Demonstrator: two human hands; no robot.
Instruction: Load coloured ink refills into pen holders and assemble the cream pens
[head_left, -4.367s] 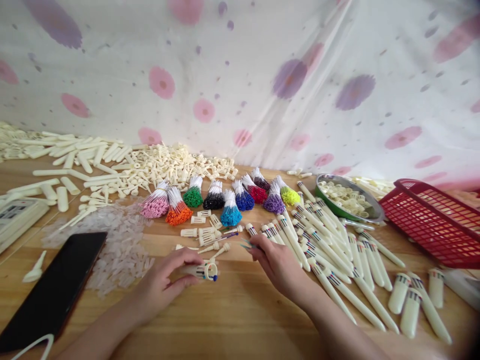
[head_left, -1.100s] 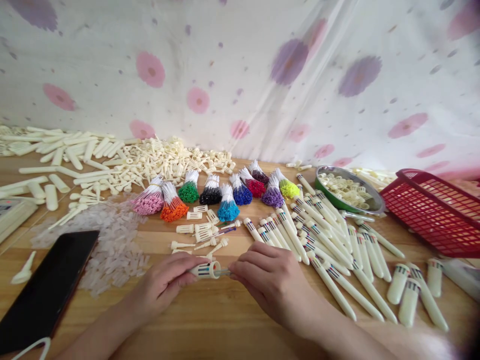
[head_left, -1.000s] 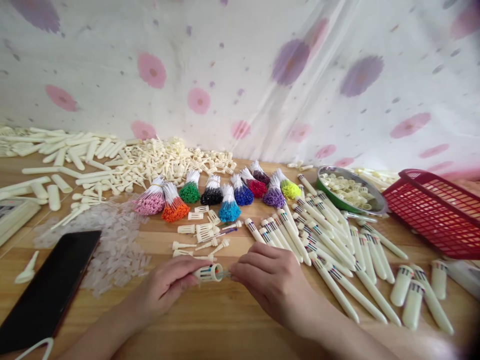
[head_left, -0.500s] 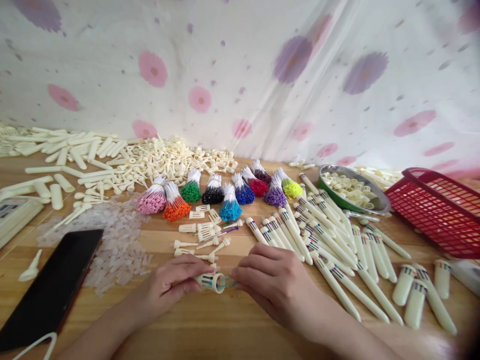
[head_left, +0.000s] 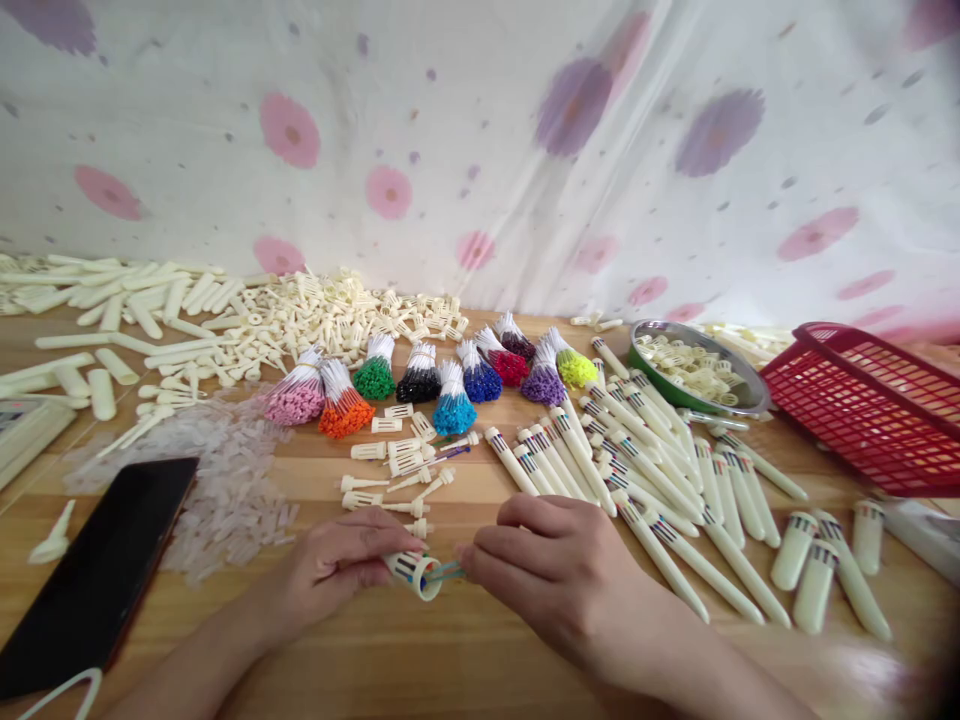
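Between the fingers and thumb of my left hand (head_left: 341,560) is a cream slotted pen barrel piece (head_left: 415,574), its round open end turned to the right. My right hand (head_left: 551,580) pinches thin blue pen refills (head_left: 448,571), whose ends reach into that opening. How many refills there are I cannot tell; the fingers hide their other ends. Just beyond the hands lie small cream slotted pieces (head_left: 405,458) and cream plugs with stems (head_left: 362,498). Rubber-banded bundles of refills stand behind them, among them a light blue bundle (head_left: 453,400) and an orange bundle (head_left: 343,400).
Multicolour pens (head_left: 660,480) lie to the right, before a metal bowl (head_left: 757,405) of cream parts and a red basket (head_left: 862,400). On the left are a black phone (head_left: 97,570), clear plastic bits (head_left: 225,500) and piled cream parts (head_left: 315,310). A patterned sheet (head_left: 450,130) hangs behind.
The refill ends and the barrel opening remain together, the barrel tilting slightly downward. The whole scene shifts a little left as the view turns.
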